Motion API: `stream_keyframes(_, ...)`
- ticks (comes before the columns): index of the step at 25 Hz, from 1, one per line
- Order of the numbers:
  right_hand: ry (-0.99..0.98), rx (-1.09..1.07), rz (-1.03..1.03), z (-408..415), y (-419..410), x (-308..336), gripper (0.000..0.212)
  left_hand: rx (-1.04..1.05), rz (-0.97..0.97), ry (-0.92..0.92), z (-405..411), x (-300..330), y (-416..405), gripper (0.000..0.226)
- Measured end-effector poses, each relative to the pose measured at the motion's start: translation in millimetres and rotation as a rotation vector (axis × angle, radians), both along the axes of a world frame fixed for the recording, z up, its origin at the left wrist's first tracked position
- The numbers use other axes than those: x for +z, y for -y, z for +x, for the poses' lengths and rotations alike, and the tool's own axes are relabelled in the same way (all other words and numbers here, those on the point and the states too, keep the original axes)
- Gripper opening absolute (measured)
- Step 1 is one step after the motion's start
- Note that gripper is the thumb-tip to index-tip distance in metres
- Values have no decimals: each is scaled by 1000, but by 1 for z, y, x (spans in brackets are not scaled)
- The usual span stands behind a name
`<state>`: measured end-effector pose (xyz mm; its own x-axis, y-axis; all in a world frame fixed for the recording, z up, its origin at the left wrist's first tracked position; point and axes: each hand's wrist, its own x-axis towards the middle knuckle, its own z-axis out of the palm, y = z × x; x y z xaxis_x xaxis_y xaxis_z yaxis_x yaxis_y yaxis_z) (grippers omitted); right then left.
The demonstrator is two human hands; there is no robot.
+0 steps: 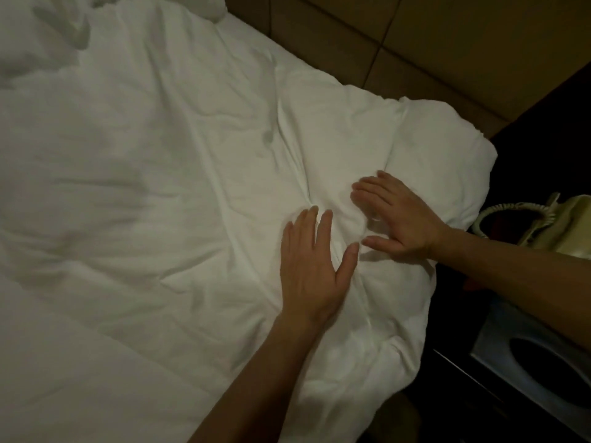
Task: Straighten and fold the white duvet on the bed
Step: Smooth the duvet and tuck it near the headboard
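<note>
Pressing duvet flat: left hand, right hand.

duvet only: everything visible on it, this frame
The white duvet looks like soft, padded cotton, spread across most of the bed and heavily creased, with ridges converging near the hands. Its far right corner is puffy and bunched at the bed edge, beside the tan headboard. The top left part is rumpled in a heap. The left hand and right hand lie flat on it with fingers straight, pressing the fabric. No fold is made yet.
</note>
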<state>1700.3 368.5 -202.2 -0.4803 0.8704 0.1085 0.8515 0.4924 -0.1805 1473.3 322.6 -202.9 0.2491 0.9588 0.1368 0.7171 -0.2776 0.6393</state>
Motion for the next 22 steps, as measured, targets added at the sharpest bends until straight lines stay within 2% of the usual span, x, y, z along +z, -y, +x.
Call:
stream_keyframes(3, 32, 61, -14, 14, -16, -16, 89, 33, -28, -198, 7, -22, -27, 78)
stream_keyframes(6, 34, 110, -28, 26, -34, -35, 89, 13, 41, -227, 6, -47, -43, 66)
stream_keyframes(9, -31, 150, -5, 21, -47, -51, 80, -6, 77, -335, 10, -56, -62, 53)
stream_keyframes(11, -67, 164, 10, 23, -52, -59, 76, -6, 40, -398, 17, -55, -73, 60)
stream_keyframes(12, -64, 166, 31, 25, -57, -60, 77, 32, 24, -392, 22, -53, -77, 68)
stream_keyframes(14, -72, 109, 54, 37, -66, -49, 80, 108, 1, -257, 33, -44, -80, 70)
stream_keyframes(18, -170, 18, 191, 86, -56, 2, 78, 125, 121, 36, 66, 8, -80, 51)
stream_keyframes(20, -185, -70, 210, 110, -30, 21, 79, 63, 198, 64, 79, 23, -74, 52)
stream_keyframes(22, -111, -178, 147, 120, -1, 14, 81, -1, 196, 1, 87, 12, -64, 66)
